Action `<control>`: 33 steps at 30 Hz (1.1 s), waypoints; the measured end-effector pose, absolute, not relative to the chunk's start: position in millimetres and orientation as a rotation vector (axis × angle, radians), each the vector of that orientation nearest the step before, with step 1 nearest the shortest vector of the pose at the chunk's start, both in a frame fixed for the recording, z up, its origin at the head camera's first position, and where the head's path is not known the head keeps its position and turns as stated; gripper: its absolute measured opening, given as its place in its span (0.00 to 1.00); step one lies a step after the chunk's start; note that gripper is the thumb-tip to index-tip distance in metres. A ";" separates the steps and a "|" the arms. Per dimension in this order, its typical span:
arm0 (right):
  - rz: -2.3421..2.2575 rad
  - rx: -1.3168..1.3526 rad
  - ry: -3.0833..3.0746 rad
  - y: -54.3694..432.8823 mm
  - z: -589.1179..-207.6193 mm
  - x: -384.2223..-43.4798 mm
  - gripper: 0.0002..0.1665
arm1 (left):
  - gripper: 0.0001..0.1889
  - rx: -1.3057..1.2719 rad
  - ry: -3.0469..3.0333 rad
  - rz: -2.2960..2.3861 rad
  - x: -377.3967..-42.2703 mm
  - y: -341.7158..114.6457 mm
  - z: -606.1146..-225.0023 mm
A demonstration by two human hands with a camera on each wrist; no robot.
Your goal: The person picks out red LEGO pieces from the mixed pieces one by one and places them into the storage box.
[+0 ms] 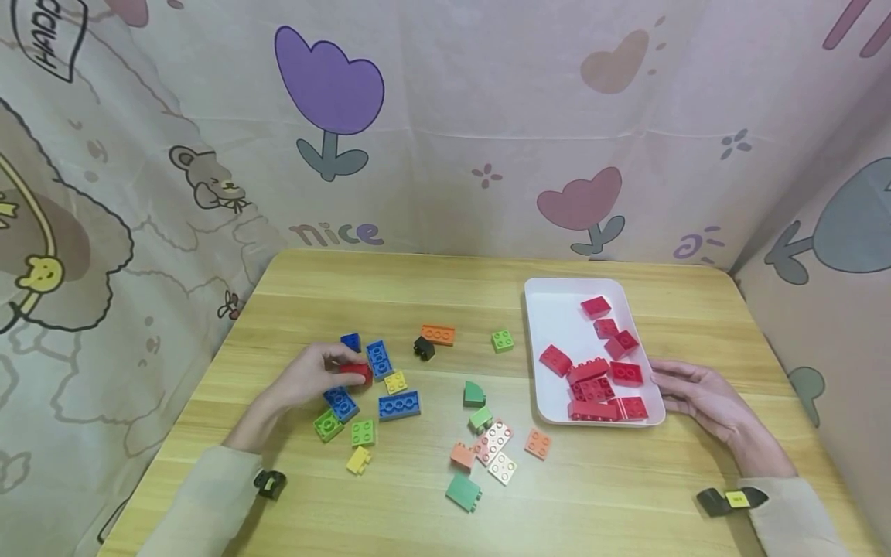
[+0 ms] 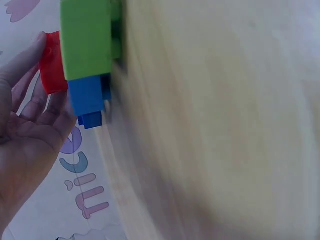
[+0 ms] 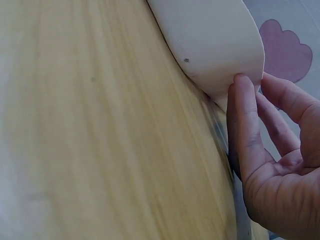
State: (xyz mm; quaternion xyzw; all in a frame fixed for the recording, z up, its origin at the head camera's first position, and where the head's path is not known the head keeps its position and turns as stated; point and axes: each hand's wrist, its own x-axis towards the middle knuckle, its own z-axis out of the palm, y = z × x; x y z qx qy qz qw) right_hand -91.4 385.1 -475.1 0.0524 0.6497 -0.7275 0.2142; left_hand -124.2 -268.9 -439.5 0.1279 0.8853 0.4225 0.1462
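At the left cluster, my left hand point(image 1: 309, 377) pinches a red toy brick point(image 1: 357, 372) between thumb and fingers, just above other bricks. In the left wrist view, the red brick point(image 2: 53, 64) shows behind a green brick point(image 2: 86, 40) and a blue brick point(image 2: 86, 95). My right hand point(image 1: 703, 398) lies beside a white tray point(image 1: 546, 398), fingers extended and their tips touching its right outer wall. The right wrist view shows fingertips point(image 3: 243, 82) against the tray's side point(image 3: 210, 35). Several red bricks point(image 1: 592, 389) lie inside the tray, mostly in its near half.
Around the left hand lie blue bricks point(image 1: 400, 405), a yellow brick point(image 1: 395, 382) and a lime brick point(image 1: 363, 433). A black piece point(image 1: 424, 348) and an orange brick point(image 1: 438, 334) sit farther back. Mid-table holds green point(image 1: 463, 493), salmon point(image 1: 538, 444) and pale bricks point(image 1: 502, 468). A printed cloth hangs behind.
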 end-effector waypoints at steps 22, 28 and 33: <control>-2.031 0.121 1.791 384.5 -474.6 -91.5 0.21 | 0.18 0.529 2.465 1.224 -138.7 -212.5 -416.4; -2.032 0.115 1.793 384.7 -475.1 -91.8 0.22 | 0.18 0.613 2.448 1.185 -144.7 -189.2 -411.6; -2.009 0.131 1.816 385.6 -475.4 -91.2 0.21 | 0.17 0.653 2.422 1.183 -147.9 -168.6 -407.4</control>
